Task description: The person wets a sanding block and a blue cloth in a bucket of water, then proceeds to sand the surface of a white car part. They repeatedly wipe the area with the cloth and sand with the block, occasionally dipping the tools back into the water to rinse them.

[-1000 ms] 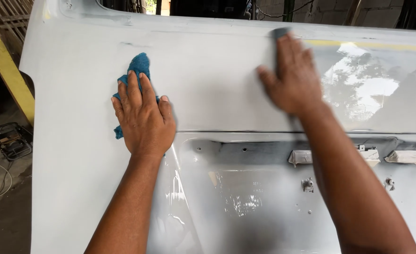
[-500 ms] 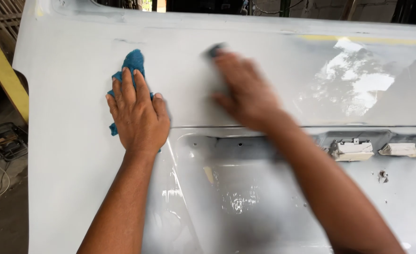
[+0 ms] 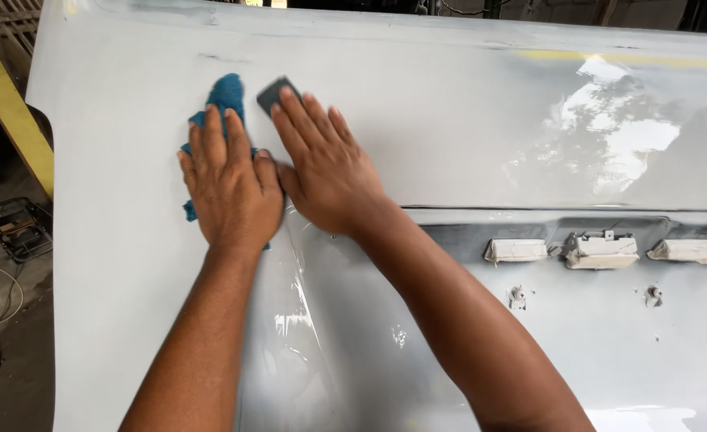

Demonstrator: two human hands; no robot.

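Two hands flat on one grey primed panel [image 3: 465, 120], side by side, thumbs touching. Left hand [image 3: 229, 188] open, palm pressing one blue cloth [image 3: 224, 94] to the panel; cloth sticks out above the fingers. Right hand [image 3: 325, 168] open, fingertips pressing one dark grey sanding pad [image 3: 273, 92], just right of the cloth. Three masked fittings [image 3: 601, 250] in the recess, lower right. One yellow post [image 3: 5, 112] at left edge.

No packages, labels, signs or screens show anywhere here; nothing of that kind is in view.
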